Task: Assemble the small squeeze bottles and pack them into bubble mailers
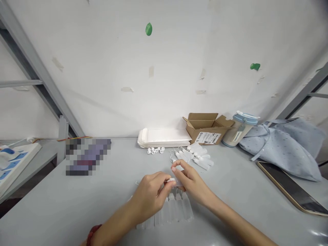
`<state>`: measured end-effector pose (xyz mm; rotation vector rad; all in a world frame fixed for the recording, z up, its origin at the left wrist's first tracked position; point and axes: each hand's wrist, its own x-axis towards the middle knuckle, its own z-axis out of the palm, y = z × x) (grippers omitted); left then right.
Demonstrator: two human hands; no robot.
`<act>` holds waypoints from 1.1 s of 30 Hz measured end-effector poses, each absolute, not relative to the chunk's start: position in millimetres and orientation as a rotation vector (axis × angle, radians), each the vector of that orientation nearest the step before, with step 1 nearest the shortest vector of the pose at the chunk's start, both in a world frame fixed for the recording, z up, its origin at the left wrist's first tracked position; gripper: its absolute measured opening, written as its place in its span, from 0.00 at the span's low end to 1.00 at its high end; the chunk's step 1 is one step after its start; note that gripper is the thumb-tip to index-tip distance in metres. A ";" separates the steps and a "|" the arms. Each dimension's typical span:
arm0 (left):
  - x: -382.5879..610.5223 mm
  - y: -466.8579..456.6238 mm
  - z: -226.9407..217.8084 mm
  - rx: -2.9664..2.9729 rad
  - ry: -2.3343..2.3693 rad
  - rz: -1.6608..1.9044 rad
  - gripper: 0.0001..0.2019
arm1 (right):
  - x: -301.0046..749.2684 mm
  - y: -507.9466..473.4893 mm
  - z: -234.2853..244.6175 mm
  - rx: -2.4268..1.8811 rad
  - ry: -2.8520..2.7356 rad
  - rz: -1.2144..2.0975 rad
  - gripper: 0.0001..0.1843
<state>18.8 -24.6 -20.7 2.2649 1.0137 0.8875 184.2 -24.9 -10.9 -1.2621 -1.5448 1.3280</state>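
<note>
My left hand (153, 191) pinches a small white cap (172, 179) between thumb and fingertips. Just to its right, my right hand (189, 178) has its lower fingers closed around a small translucent plastic bottle (178, 183), which meets the cap; its thumb and index finger are bent above. The palm side of the right hand hides much of the bottle. Beneath both hands lies a row of several similar translucent bottles (173, 209), partly covered by the left hand. Beyond the hands, more such bottles (202, 158) lie in a loose pile with thin curved strips at their tops.
Several loose white caps (155, 150) sit before a stack of white envelopes (166, 136). An open cardboard box (208, 131), a blue-lidded cup (239, 130), a light blue cloth bag (282, 147) and a phone (292, 188) stand right. A power strip (17, 164) is far left.
</note>
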 end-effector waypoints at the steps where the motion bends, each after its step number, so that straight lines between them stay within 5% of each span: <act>1: 18.8 -24.6 -17.2 2.154 1.047 0.880 0.15 | 184.7 -26.0 -8.7 -1.232 -1.568 1.314 0.12; 7: 17.5 -17.2 -4.1 1.606 1.129 0.903 0.22 | 189.8 -29.2 -2.3 -1.189 -1.761 0.974 0.14; 17: 15.3 -13.2 4.5 1.487 1.127 0.841 0.19 | 190.4 -27.2 -7.5 -1.182 -1.792 0.670 0.14; 33: 10.5 -15.0 0.8 1.548 1.097 0.830 0.18 | 195.6 -25.5 -5.6 -1.200 -1.818 0.804 0.19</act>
